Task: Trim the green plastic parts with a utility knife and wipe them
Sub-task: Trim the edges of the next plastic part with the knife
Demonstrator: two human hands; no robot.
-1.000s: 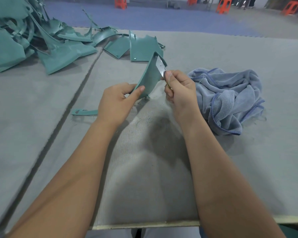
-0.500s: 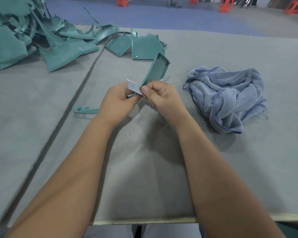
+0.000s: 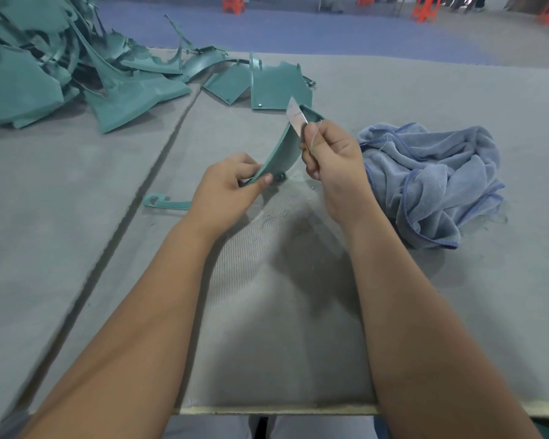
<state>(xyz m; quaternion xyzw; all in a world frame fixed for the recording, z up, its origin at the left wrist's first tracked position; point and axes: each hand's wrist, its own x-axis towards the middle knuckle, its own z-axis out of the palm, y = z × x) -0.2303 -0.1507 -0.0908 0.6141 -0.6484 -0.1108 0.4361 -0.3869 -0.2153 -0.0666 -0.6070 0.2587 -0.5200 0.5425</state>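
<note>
Fingers of the left hand (image 3: 227,185) pinch the near end of a curved green plastic part (image 3: 281,153), thumb on top, holding it tilted up off the grey table covering (image 3: 267,312). The right hand (image 3: 332,160) is curled round the utility knife (image 3: 295,117), its bare blade standing against the part's far upper edge. To trim well from here, the blade should probably stay at a shallow angle and ride along the rim in one light, steady pass, cutting away from the left thumb. A firm pinch low on the part should keep it from flexing. The crumpled blue towel (image 3: 431,179) lies just beside the right hand, within reach for wiping. More untrimmed green parts (image 3: 45,77) are heaped at the far left.
</note>
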